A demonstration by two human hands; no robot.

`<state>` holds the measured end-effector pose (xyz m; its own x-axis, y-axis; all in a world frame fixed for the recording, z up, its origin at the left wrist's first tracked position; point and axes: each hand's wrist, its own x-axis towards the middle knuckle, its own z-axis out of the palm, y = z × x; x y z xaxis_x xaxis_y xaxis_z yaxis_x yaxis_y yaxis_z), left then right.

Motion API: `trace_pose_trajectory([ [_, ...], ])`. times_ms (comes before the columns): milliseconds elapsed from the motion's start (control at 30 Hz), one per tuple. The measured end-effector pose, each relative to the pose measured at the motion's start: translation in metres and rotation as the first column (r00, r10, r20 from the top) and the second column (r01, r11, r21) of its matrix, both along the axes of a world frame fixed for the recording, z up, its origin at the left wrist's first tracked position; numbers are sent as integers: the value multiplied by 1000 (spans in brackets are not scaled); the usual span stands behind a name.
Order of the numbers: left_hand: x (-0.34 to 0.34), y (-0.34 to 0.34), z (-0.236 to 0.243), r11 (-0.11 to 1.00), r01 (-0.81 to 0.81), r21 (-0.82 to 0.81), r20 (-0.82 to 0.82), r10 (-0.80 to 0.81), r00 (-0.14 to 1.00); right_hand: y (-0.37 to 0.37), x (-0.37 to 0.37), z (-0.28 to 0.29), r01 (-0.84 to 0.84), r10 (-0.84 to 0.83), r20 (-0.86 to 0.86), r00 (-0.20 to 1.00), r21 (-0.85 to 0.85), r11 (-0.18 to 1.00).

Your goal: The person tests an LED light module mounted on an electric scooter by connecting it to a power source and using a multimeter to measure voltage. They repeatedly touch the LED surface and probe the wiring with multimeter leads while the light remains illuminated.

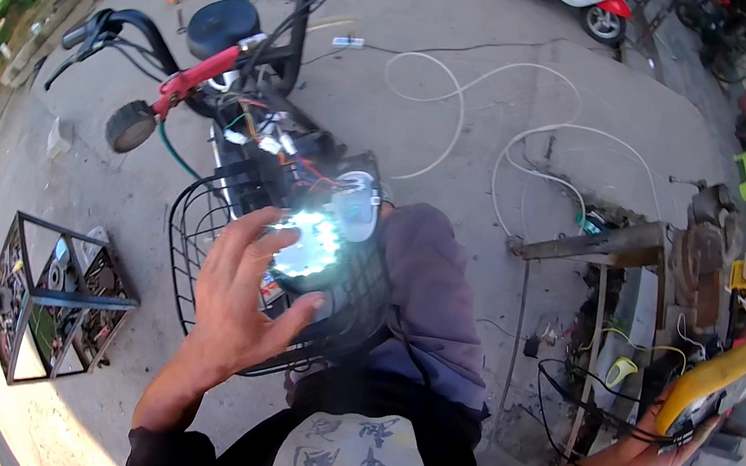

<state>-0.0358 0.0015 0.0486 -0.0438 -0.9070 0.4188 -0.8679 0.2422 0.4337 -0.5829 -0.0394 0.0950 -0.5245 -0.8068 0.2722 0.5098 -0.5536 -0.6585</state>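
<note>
A round lamp (309, 247) glows bright white above the wire basket at the front of a stripped electric bike. My left hand (244, 295) is curled about its near left side, fingers at the upper left edge and thumb below; the glare hides part of this contact. Behind the lamp lie exposed coloured wires and connectors (275, 143), beside a clear-covered display panel (356, 206). At the far right, my right hand (642, 454) grips a yellow-cased handheld meter (713, 384) from beneath, tilted, its face turned mostly away. Black leads (558, 422) hang around that hand.
The black basket (186, 231) sits under the lamp, near my knee. Handlebars (308, 0) rise beyond it. A metal-framed rack of parts (33, 290) stands at left. On the right are a workbench (598, 246) and vise (708, 235). White tubing (461, 110) loops over the ground.
</note>
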Motion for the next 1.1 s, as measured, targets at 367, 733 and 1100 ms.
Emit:
trace_pose_trajectory([
  [367,15,29,-42,982,-186,-15,68,187,980,39,-137,0,576,-577,-41,816,-31,817],
  [733,22,-3,-58,994,-25,-108,-53,20,998,128,-284,-105,903,-899,-123,420,160,400],
  [1100,9,-12,-70,998,-2,-67,40,5,999,182,-471,-185,989,-202,-969,145,143,25],
])
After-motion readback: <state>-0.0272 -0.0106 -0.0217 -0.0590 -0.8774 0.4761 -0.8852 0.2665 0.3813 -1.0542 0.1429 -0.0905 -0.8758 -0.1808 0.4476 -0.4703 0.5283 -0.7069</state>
